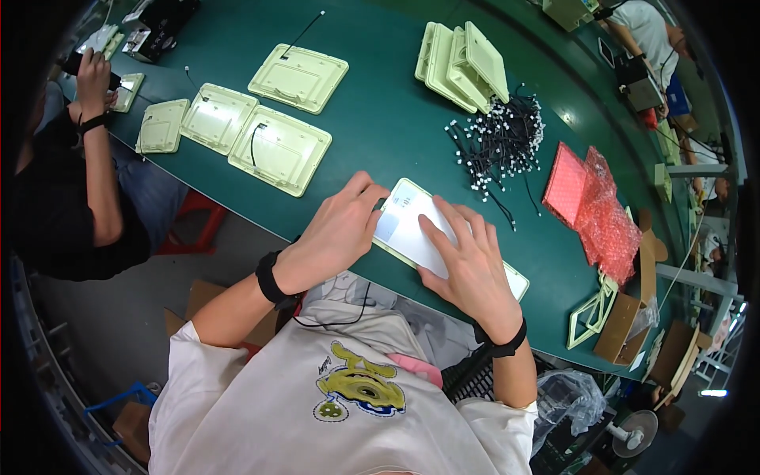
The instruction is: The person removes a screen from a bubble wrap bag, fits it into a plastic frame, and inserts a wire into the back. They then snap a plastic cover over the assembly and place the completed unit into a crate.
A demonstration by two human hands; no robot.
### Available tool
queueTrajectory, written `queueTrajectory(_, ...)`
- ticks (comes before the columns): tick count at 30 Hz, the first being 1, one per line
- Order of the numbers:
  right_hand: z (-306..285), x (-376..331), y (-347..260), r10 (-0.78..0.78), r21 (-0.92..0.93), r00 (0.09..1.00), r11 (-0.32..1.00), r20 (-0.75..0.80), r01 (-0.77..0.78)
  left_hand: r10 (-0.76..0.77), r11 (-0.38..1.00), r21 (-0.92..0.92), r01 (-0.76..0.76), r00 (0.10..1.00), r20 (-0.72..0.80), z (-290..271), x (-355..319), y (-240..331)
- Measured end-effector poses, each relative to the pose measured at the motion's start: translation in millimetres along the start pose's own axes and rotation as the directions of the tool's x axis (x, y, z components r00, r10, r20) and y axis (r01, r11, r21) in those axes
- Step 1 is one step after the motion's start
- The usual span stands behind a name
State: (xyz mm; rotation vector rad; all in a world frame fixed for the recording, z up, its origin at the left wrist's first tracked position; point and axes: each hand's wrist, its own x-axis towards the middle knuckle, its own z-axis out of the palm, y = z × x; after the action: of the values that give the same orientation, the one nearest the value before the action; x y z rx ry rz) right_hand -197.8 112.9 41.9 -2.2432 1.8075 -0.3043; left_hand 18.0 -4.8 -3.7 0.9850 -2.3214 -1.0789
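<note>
In front of me, near the table's front edge, lies a flat panel (411, 230) with a white face and a pale green rim. My right hand (472, 265) rests across its white face, fingers spread, covering much of the right half. My left hand (336, 229) is at the panel's left end, fingers bent and drawn together; a small dark bit shows at the fingertips, too small to name. Beyond and to the left lie pale green panels (298, 77), several with a short black cable. A heap of black cables with white connectors (507, 134) is beyond my right hand.
A stack of pale green housings (463, 65) stands at the far side of the green table (380, 103). Red bubble wrap (594, 202), a pale green frame (592, 311) and a cardboard box (625, 317) are at the right. A co-worker's arm (101, 166) is at the left.
</note>
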Motion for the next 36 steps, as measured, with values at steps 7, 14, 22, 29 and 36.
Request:
queueTrajectory(7,0.7,3.5,-5.7,0.049,-0.001,0.996,0.999,0.068,-0.049,-0.05,0.997,-0.065,0.052,0.998,0.03,0.8,0.6,1.2)
queueTrajectory(14,2.8,6.4,-16.5,0.096,-0.175,0.994,0.981,0.053,-0.085,-0.001,0.998,-0.06,0.003,1.0,0.025,1.2,3.6,1.1)
queueTrajectory(22,8.4,-0.9,-13.7,0.154,-0.09,0.988,0.984,0.013,-0.152,-0.092,0.996,-0.008,0.094,0.984,0.153,-9.0,8.9,6.2)
queueTrajectory(29,-7.1,-21.4,26.9,0.103,0.107,0.994,0.989,0.022,-0.105,0.064,0.997,0.019,-0.071,0.965,0.252,-27.5,30.7,11.5)
queueTrajectory(36,0.1,-25.0,30.6,0.099,0.072,0.995,0.992,0.016,-0.1,0.164,0.976,0.058,-0.208,0.889,0.427,-17.3,37.4,15.2)
